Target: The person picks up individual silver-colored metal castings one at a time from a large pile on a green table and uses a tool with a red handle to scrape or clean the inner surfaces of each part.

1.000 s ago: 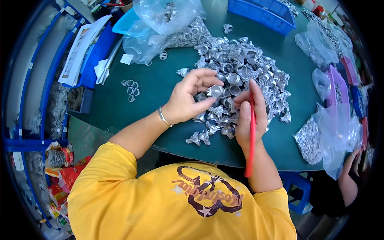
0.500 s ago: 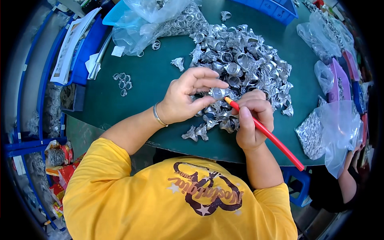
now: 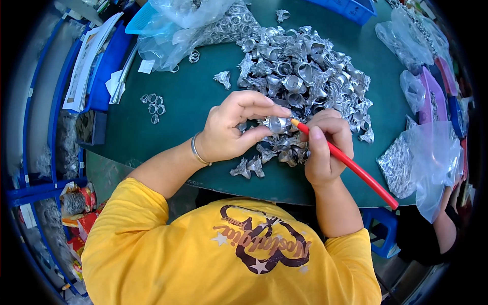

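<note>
A silver-coloured metal ring (image 3: 277, 124) sits between the thumb and fingertips of my left hand (image 3: 226, 124), which wears a bangle. My right hand (image 3: 328, 147) grips a long red pencil-like tool (image 3: 363, 175). Its pale yellow tip points at the ring, close to its right side; whether they touch I cannot tell. Behind and beneath both hands spreads a big heap of similar ornate rings (image 3: 315, 71). A couple of loose ring pieces (image 3: 248, 166) lie just in front of it, and one more (image 3: 222, 79) lies to its left.
A small group of plain rings (image 3: 154, 107) lies left on the green table (image 3: 178, 127). Clear bags of rings (image 3: 229, 25) stand at the back left, a blue bin (image 3: 351, 10) at the back right. Bagged metal parts (image 3: 399, 165) and a pink tray (image 3: 431, 94) line the right.
The red tool has drawn back slightly to the right, away from the ring. My left hand still holds the ring, now turned a little. The whole view has shifted slightly.
</note>
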`<move>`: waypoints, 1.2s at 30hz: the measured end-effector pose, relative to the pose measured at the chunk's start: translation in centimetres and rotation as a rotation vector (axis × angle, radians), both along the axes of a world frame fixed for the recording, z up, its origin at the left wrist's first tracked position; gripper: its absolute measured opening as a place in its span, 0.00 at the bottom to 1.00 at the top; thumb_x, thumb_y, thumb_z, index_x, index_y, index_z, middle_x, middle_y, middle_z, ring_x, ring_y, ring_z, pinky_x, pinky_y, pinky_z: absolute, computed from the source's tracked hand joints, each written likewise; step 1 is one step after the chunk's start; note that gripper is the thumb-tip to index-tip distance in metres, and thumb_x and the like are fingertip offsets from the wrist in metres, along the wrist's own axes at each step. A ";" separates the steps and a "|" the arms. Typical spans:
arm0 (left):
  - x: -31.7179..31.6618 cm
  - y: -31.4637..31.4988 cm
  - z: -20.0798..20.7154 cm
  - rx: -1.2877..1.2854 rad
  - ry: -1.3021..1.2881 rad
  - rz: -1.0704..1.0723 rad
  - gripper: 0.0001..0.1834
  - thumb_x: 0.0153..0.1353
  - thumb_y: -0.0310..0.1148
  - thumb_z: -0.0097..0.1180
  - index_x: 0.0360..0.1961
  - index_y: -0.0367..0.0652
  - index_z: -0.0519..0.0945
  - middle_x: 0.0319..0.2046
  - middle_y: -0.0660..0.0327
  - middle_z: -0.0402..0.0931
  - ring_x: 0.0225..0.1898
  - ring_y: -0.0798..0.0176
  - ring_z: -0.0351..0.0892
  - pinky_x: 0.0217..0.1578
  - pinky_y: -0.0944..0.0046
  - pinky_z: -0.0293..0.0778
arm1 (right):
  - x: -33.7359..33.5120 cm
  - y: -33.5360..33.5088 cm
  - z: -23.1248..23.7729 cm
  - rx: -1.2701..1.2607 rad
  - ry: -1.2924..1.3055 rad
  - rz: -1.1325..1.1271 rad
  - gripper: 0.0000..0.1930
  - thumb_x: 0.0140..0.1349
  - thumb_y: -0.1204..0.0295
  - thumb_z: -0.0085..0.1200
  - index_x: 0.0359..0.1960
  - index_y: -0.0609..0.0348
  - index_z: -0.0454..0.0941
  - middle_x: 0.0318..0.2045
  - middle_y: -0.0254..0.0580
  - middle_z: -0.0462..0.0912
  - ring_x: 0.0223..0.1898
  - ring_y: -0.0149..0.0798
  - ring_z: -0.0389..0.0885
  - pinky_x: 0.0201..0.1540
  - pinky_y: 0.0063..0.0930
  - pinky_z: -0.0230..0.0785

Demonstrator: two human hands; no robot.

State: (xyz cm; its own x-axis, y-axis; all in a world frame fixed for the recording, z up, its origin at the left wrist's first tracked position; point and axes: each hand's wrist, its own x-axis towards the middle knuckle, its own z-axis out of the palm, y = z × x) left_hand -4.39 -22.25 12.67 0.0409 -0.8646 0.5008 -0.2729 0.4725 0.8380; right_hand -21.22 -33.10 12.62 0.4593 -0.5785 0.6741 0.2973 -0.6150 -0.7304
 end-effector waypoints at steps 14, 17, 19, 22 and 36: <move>1.8 -0.7 0.2 0.493 1.236 -0.159 0.15 0.67 0.34 0.44 0.50 0.37 0.72 0.41 0.52 0.76 0.36 0.65 0.76 0.38 0.68 0.75 | 0.8 0.6 0.5 0.011 -0.018 -0.149 0.06 0.62 0.80 0.45 0.37 0.66 0.74 0.28 0.45 0.79 0.31 0.38 0.74 0.37 0.28 0.66; 2.1 -0.5 0.0 0.500 1.289 -0.206 0.13 0.67 0.34 0.44 0.46 0.37 0.73 0.40 0.50 0.77 0.35 0.63 0.77 0.36 0.67 0.76 | 1.0 0.6 0.4 -0.006 -0.002 -0.148 0.06 0.62 0.80 0.45 0.37 0.66 0.75 0.28 0.44 0.79 0.31 0.38 0.74 0.37 0.28 0.66; 2.1 -0.6 -0.1 0.496 1.307 -0.251 0.12 0.67 0.34 0.44 0.44 0.38 0.74 0.39 0.49 0.77 0.34 0.62 0.78 0.35 0.67 0.76 | 0.9 0.5 0.2 -0.026 0.019 -0.166 0.05 0.61 0.80 0.46 0.37 0.65 0.75 0.28 0.44 0.79 0.31 0.38 0.74 0.38 0.28 0.66; 1.8 -0.4 0.1 0.517 1.357 -0.219 0.10 0.66 0.33 0.45 0.42 0.40 0.74 0.39 0.49 0.77 0.35 0.61 0.78 0.36 0.67 0.75 | 0.9 0.5 0.1 -0.017 0.010 -0.163 0.05 0.61 0.81 0.47 0.37 0.65 0.75 0.28 0.43 0.79 0.31 0.37 0.74 0.37 0.28 0.66; 13.7 -4.7 8.2 -0.283 -1.009 0.935 0.09 0.49 0.31 0.64 0.31 0.41 0.80 0.34 0.56 0.78 0.33 0.57 0.78 0.36 0.64 0.74 | 1.0 0.6 0.2 0.039 0.069 -0.177 0.04 0.61 0.79 0.48 0.36 0.64 0.75 0.28 0.41 0.79 0.31 0.38 0.74 0.40 0.28 0.65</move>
State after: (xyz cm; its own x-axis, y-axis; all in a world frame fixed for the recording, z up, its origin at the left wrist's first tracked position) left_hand 9.29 -26.99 20.91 0.0605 -0.5842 0.8094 -0.9952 -0.0980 0.0036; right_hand -20.18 -32.47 12.87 0.3925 -0.6797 0.6197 0.1355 -0.6237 -0.7698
